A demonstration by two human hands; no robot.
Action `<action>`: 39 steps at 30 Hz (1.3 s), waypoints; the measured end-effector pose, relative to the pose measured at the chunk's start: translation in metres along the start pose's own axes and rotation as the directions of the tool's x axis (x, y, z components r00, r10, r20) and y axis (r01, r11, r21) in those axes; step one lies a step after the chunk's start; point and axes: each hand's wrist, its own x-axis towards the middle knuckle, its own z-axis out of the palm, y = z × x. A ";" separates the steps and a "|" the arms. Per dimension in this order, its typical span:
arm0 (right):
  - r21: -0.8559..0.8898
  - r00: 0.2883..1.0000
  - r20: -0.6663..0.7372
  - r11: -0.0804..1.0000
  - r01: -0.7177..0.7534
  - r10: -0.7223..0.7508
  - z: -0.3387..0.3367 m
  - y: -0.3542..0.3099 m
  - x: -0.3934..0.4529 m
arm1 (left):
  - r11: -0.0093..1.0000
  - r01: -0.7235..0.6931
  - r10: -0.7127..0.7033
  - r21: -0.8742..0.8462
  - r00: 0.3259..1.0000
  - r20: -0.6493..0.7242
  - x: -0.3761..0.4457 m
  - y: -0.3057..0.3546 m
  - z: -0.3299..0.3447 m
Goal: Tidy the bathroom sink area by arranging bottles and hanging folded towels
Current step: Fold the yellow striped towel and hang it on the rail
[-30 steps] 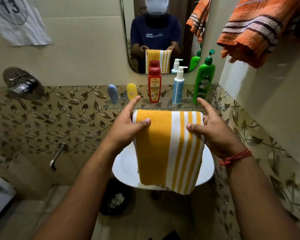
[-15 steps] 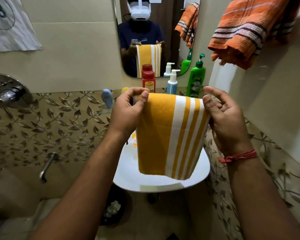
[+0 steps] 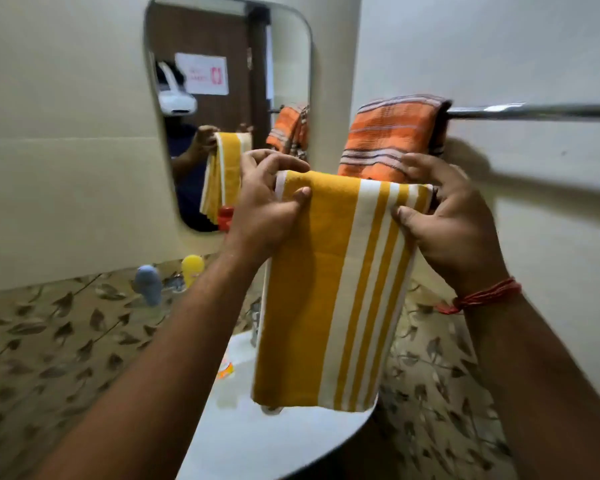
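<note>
I'm getting dim, warm light, motion blur everywhere, wide-angle bending at the edges, glare on the towel rail (image 3: 534, 111), its soft shadow beneath.

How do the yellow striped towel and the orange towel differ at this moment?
The yellow towel is held up by the left hand and right hand; the orange towel already hangs on the rail. Yellow has white lengthwise stripes; orange has dark cross stripes. Both are folded.

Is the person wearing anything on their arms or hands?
Both forearms are bare, with no sleeves showing. The right hand has a red thread band wound several times round its wrist. The left hand shows no ring, watch or band.
</note>
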 end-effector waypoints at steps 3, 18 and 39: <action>-0.382 0.991 -0.003 0.916 0.125 -0.137 -0.035 -0.024 0.019 | 0.983 -0.164 0.151 0.084 0.979 0.137 0.031 0.013 0.023; -0.957 0.916 0.291 -0.103 0.273 -0.277 -0.198 -0.053 0.171 | 0.780 -0.595 0.592 0.193 0.802 0.082 0.197 0.125 0.217; -0.920 0.856 0.291 -0.120 0.372 0.427 -0.158 -0.035 0.163 | 0.891 -0.442 0.238 0.107 0.654 0.718 0.192 0.110 0.240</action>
